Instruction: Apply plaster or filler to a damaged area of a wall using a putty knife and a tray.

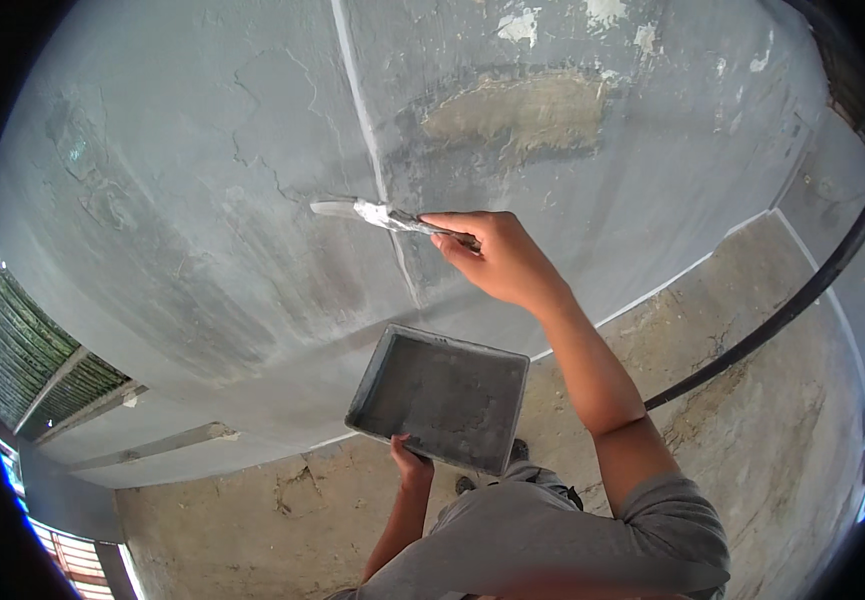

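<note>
Greys nearly everywhere in my view

I see a blue-grey wall [202,200] with a thin white line down it, a tan bare patch [517,115] and white flecks up top. The tray [439,397] is dark grey — the knife [372,212] pale, smeared white-grey. My sleeve [552,530] is grey; the floor [752,420] is sandy brown, crossed by a black hose [802,295].

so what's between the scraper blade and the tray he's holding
Nothing: in the head view only bare grey wall lies between the scraper and the tray.
</note>
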The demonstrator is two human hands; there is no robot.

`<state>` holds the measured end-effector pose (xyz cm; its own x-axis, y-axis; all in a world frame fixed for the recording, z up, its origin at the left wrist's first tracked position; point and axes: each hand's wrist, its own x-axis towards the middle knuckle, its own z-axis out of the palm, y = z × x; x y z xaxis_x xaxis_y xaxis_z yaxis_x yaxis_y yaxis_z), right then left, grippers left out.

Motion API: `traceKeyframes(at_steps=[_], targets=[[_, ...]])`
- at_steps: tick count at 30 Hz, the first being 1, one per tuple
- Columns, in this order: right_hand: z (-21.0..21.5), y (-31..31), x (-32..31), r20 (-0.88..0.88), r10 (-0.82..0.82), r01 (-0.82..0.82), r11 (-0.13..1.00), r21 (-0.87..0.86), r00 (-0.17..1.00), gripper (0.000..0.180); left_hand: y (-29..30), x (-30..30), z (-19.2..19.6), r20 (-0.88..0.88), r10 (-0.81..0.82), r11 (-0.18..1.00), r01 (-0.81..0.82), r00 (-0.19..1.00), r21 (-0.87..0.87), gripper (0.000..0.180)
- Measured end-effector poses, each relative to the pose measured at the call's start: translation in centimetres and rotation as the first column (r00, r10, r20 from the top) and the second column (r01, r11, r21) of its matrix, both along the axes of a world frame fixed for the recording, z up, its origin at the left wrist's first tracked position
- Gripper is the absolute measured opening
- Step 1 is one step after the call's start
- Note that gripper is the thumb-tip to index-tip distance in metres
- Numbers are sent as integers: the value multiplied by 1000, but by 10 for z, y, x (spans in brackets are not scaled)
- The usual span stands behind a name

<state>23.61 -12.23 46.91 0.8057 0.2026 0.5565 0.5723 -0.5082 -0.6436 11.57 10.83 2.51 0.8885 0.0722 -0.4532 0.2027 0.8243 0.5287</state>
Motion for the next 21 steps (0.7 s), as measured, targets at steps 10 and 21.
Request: traceKeyframes(at_steps=[10, 21], targets=[[6, -160, 54, 334, -825, 799, 545, 254, 456, 26, 1, -10, 7, -52, 76, 997, -78, 996, -27, 36], [-1, -33, 14, 57, -29, 30, 1000, -3, 998, 29, -1, 2, 20, -81, 65, 998, -65, 995, 3, 39]])
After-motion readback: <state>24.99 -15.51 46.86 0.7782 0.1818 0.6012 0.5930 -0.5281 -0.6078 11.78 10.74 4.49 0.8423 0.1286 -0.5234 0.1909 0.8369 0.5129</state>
